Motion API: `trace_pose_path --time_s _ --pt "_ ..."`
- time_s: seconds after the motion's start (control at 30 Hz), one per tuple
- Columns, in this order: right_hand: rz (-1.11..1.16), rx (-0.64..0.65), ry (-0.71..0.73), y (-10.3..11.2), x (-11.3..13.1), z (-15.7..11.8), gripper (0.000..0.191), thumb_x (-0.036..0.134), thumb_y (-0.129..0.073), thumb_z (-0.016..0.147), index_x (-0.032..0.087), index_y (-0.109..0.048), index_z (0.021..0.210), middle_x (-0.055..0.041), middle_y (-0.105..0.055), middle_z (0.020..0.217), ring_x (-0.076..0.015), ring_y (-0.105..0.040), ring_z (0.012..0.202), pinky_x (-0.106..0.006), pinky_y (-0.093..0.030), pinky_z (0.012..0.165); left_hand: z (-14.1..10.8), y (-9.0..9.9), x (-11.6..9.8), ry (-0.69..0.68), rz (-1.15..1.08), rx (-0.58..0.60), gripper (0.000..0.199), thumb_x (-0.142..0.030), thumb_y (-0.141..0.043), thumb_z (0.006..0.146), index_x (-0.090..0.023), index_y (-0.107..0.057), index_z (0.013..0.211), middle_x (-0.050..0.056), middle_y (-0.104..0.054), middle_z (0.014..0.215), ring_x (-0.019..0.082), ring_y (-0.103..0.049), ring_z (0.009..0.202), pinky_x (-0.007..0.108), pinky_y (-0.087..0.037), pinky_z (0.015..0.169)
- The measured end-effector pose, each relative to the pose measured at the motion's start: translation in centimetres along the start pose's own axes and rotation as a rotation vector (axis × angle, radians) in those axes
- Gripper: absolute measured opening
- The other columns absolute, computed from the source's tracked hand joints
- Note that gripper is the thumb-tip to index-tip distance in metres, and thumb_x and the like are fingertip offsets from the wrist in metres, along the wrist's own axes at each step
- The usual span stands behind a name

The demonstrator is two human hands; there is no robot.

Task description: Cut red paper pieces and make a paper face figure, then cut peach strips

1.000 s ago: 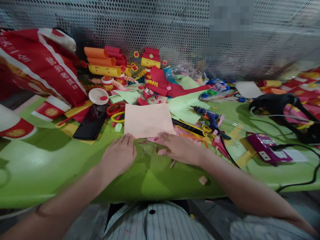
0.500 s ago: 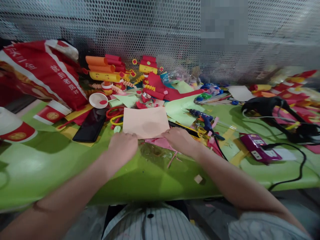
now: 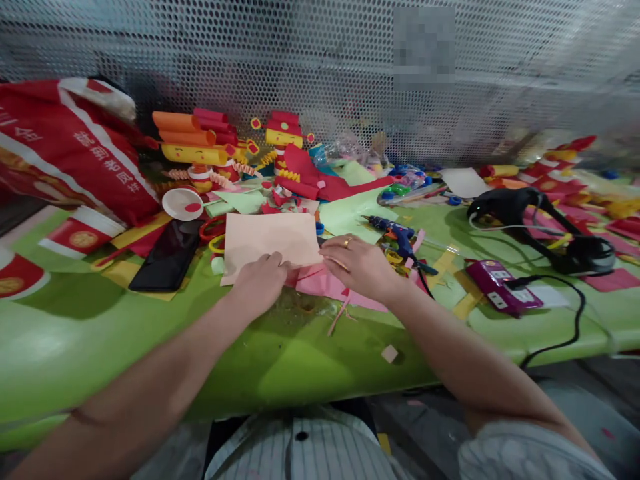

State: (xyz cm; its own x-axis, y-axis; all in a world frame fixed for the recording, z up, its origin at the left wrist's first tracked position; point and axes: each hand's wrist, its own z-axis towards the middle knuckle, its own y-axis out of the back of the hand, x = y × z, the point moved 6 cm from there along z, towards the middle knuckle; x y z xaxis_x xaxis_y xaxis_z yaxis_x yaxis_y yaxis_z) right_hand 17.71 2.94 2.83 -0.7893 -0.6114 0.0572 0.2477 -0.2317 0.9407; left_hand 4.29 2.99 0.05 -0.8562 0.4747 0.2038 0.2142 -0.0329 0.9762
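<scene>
Pale peach rectangular paper sheet (image 3: 270,237) lies over the glossy green table (image 3: 90,353), showing no cuts, so from my remote view I judge work on it early, the remainder unclear. It extends to the far side of both hands: the left hand (image 3: 263,283) lays close-set fingers on its near edge, the right hand (image 3: 360,267) bends its fingers at the near right corner, and I cannot tell whether either pinches it
</scene>
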Motion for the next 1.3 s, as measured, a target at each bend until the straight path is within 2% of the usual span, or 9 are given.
trace_pose_path --time_s 0.13,0.3,0.43,0.6,0.8,1.0,1.1,1.2,1.3 --pt "-0.057 0.191 0.012 1.7 0.7 -1.3 0.026 0.026 -0.043 0.089 0.018 -0.067 0.096 -0.0084 -0.069 0.097 -0.0202 -0.061 0.09 -0.029 -0.046 0.074 -0.5 0.5 0.2 0.01 -0.015 0.004 0.036 -0.008 -0.037 0.085 -0.017 -0.056 0.114 0.01 -0.06 0.096 0.022 -0.061 0.087 0.031 -0.049 0.063" --pt "-0.064 0.386 0.018 0.9 2.2 -7.9 0.026 0.032 -0.05 0.087 0.02 -0.064 0.105 -0.0086 -0.068 0.095 -0.0196 -0.064 0.082 -0.028 -0.049 0.066 -0.8 0.8 -0.3 -0.03 -0.023 -0.014 0.044 -0.008 -0.036 0.085 -0.016 -0.045 0.127 0.01 -0.059 0.1 0.023 -0.062 0.088 0.032 -0.051 0.064" --pt "-0.063 0.298 -0.101 -0.8 1.6 -12.7 0.029 0.027 -0.049 0.087 0.018 -0.061 0.111 -0.0117 -0.066 0.105 -0.0191 -0.065 0.083 -0.03 -0.053 0.069 -1.1 0.9 -1.0 -0.057 -0.044 -0.034 0.047 -0.008 -0.032 0.085 -0.018 -0.042 0.13 0.01 -0.056 0.104 0.022 -0.062 0.086 0.031 -0.052 0.064" --pt "-0.074 0.192 -0.045 -2.4 0.9 -14.3 0.038 0.002 -0.035 0.083 0.018 -0.061 0.106 -0.0091 -0.067 0.095 -0.0146 -0.064 0.076 -0.025 -0.054 0.065 -1.2 0.2 -1.6 -0.044 -0.057 0.057 0.052 -0.009 -0.034 0.084 -0.017 -0.036 0.135 0.013 -0.052 0.113 0.023 -0.063 0.084 0.034 -0.052 0.063" --pt "0.003 -0.054 -0.079 -0.6 -1.0 -11.3 0.027 0.011 -0.039 0.087 0.021 -0.064 0.09 -0.0059 -0.065 0.084 -0.0154 -0.062 0.076 -0.026 -0.052 0.068 -0.9 -0.9 -2.0 -0.104 -0.073 0.106 0.047 -0.008 -0.037 0.082 -0.02 -0.043 0.128 0.012 -0.056 0.108 0.025 -0.065 0.081 0.037 -0.051 0.063" --pt "0.107 -0.325 -0.15 1.9 -3.5 -1.2 0.025 0.021 -0.04 0.091 0.019 -0.065 0.089 -0.0075 -0.065 0.085 -0.0188 -0.06 0.084 -0.033 -0.047 0.078 -1.1 -0.9 -2.1 -0.111 -0.055 0.09 0.042 -0.013 -0.037 0.085 -0.016 -0.043 0.127 0.013 -0.06 0.102 0.027 -0.065 0.08 0.038 -0.05 0.063" --pt "0.041 -0.368 -0.227 1.6 -3.9 2.4 0.022 0.024 -0.046 0.089 0.017 -0.065 0.098 -0.0133 -0.062 0.11 -0.0249 -0.053 0.104 -0.041 -0.042 0.088 -1.0 -1.0 -2.1 -0.11 -0.054 0.09 0.043 -0.013 -0.04 0.084 -0.015 -0.045 0.126 0.013 -0.061 0.101 0.027 -0.065 0.082 0.037 -0.05 0.063" --pt "0.034 -0.296 -0.16 0.6 -3.0 2.7 0.021 0.026 -0.049 0.087 0.018 -0.067 0.096 -0.0129 -0.063 0.111 -0.0259 -0.054 0.105 -0.042 -0.04 0.089 -0.9 -1.0 -2.1 -0.112 -0.067 0.087 0.038 -0.014 -0.042 0.084 -0.015 -0.05 0.121 0.013 -0.061 0.099 0.027 -0.064 0.083 0.036 -0.049 0.063" --pt "0.147 -0.103 0.089 -1.0 -0.6 0.8 0.019 0.028 -0.054 0.085 0.017 -0.068 0.088 -0.009 -0.069 0.09 -0.02 -0.061 0.088 -0.032 -0.046 0.079 -0.9 -1.0 -1.9 -0.119 -0.077 0.067 0.034 -0.016 -0.038 0.088 -0.015 -0.053 0.118 0.012 -0.062 0.095 0.026 -0.064 0.083 0.034 -0.048 0.062"
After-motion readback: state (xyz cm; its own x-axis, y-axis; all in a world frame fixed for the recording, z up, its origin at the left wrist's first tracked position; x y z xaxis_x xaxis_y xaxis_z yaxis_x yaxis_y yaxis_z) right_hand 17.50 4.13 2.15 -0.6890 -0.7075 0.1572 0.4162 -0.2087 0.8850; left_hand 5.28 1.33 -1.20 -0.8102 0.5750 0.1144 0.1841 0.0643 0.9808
